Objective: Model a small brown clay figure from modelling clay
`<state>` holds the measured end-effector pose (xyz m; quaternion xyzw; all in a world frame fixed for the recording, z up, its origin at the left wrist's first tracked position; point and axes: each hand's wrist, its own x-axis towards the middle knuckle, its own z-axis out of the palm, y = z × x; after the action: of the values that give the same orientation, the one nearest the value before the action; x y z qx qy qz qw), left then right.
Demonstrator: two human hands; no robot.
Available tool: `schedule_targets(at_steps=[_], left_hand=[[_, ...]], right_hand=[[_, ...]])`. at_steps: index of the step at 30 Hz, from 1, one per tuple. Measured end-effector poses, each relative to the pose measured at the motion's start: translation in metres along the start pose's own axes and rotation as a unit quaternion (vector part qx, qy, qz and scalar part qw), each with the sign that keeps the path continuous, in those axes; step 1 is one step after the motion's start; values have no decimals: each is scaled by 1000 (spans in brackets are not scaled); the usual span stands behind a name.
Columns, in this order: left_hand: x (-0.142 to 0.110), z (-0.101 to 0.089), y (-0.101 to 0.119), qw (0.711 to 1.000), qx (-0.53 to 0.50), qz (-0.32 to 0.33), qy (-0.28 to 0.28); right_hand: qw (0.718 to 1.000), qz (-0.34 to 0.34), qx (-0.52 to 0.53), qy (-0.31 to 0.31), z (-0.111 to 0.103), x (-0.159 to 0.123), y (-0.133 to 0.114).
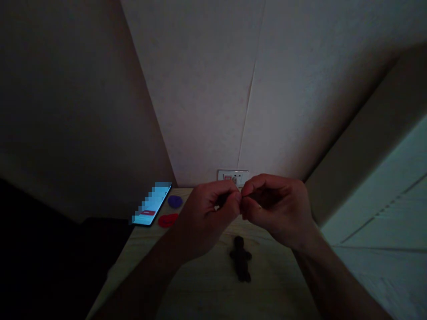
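Fingertips pinched, my left hand [208, 220] meets my right hand [282, 209] above the wooden tabletop [200, 284]. Both are closed, and a tiny dark bit seems to show where the fingertips touch; what it is stays hidden. Below them on the wood lies a small dark brown figure [240, 260] with a round head, stubby arms and legs, looking like modelling clay. To the left of my left hand are a flattened purple lump [175, 202] and a red lump [167, 220], partly covered by my forearm.
A phone [151, 209] with a lit screen leans at the table's left edge. Behind the table, a wall socket [221, 176] sits low on the pale wall [207, 98]. A light-coloured piece of furniture [383, 213] stands close on the right. The scene is dim.
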<state>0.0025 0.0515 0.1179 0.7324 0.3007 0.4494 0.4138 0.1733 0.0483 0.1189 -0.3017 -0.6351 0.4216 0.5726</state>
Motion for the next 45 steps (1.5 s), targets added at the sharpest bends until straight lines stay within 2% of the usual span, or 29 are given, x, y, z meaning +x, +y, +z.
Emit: schedule_targets(at_steps=[8,11,16,19,22,26,32,35,39,45], left_hand=[[1,2,-4,1000,9,-5,7],[-2,0,0,1000,-1,5,11],[-4,-10,3,991,-103,40,76],[3,-16,-2,989,-93,25,112],[12,-19,-13,992,-40,-11,121],[20,-19,-32,992,1,-19,127],[26,-13,-51,993,34,-64,89],[28,-8,-62,990,43,-106,78],[21,3,-83,983,65,-152,80],[-5,24,-111,979,65,-186,56]], right_hand=[[994,-53,-86,41,-1,-1,3],[990,-46,-116,61,-6,2,7],[989,-8,-123,85,-16,12,12],[992,-26,-96,76,-17,14,12],[994,-38,-81,63,-16,13,12],[994,-37,-90,51,-15,13,16],[999,-11,-24,34,-12,15,22],[998,0,-49,42,-13,14,21],[989,-14,-127,71,-13,10,24],[990,-34,-111,74,-11,8,35]])
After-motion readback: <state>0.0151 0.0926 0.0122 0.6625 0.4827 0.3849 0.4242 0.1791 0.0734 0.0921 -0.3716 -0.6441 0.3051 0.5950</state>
